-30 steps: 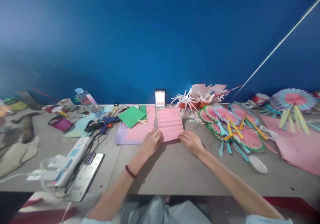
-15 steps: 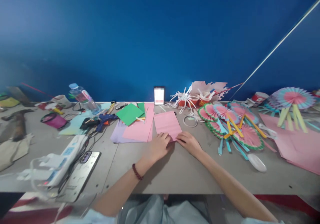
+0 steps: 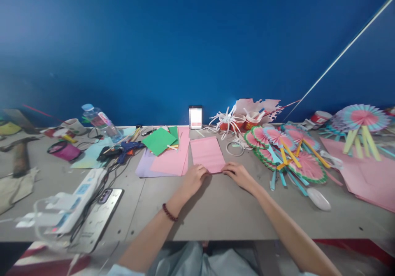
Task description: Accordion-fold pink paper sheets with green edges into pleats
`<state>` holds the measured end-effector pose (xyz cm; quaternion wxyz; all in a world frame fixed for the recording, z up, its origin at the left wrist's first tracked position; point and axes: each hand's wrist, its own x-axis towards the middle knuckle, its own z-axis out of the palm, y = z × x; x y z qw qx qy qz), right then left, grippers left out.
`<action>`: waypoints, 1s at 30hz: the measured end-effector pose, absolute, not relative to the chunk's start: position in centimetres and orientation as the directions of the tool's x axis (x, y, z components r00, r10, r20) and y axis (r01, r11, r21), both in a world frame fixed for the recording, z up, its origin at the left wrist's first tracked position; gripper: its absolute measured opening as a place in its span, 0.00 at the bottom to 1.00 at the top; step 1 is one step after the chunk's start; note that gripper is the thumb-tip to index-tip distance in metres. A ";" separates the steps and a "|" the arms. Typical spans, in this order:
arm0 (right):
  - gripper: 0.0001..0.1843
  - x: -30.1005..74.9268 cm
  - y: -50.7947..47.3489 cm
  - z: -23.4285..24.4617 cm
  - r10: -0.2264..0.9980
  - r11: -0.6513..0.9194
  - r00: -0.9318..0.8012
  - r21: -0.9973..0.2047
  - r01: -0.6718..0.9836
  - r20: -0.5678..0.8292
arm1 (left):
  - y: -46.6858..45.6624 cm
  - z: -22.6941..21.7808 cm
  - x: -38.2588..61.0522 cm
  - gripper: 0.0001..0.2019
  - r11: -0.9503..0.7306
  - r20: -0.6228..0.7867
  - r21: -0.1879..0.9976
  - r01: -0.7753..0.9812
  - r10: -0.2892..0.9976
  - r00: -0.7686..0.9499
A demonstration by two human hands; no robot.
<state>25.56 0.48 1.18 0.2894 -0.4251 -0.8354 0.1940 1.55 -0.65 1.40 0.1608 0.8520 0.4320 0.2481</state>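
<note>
A pink sheet of paper [image 3: 208, 152] lies in front of me, with faint crease lines running across it. At its near left corner, my left hand [image 3: 196, 177] has its fingers closed on the edge. The near right corner is held the same way by my right hand [image 3: 240, 175]. My fingers partly hide both corners, and the near edge between them shows as a narrow darker strip. Left of the sheet, green paper squares [image 3: 159, 141] rest on larger pink and lilac sheets [image 3: 143, 167].
Pleated paper fans [image 3: 290, 144] and a white spoon [image 3: 318, 198] lie to the right. On the left are a power strip [image 3: 82, 195], a phone [image 3: 98, 218], a glue gun [image 3: 128, 150], a bottle [image 3: 101, 121] and a hammer [image 3: 21, 156]. A lit screen [image 3: 195, 117] stands by the wall.
My hands have moved apart along the near edge of the pink sheet, out to its two corners. More of that edge shows between them, and the sheet lies flatter.
</note>
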 end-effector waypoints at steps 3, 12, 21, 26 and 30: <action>0.11 25.6 0.6 1.6 0.877 0.463 -0.415 -0.656 0.597 0.241 | -0.3 1.7 1.4 0.09 -0.546 0.259 0.534 0.646 0.832 0.490; 0.11 25.5 1.4 2.3 0.943 0.301 -0.312 -0.711 0.636 0.120 | 0.9 1.0 1.3 0.09 -0.459 0.191 0.660 0.594 0.868 0.458; 0.10 26.0 1.9 2.5 0.959 0.215 -0.280 -0.768 0.603 0.048 | 1.0 1.3 1.6 0.07 -0.391 0.184 0.739 0.548 0.900 0.394; 0.08 25.9 2.2 2.1 0.967 0.186 -0.252 -0.793 0.579 0.043 | 1.4 1.2 1.8 0.05 -0.366 0.162 0.748 0.553 0.909 0.383; 0.08 25.8 2.1 1.9 0.970 0.181 -0.237 -0.804 0.566 0.052 | 1.5 1.0 1.7 0.04 -0.346 0.149 0.767 0.541 0.915 0.374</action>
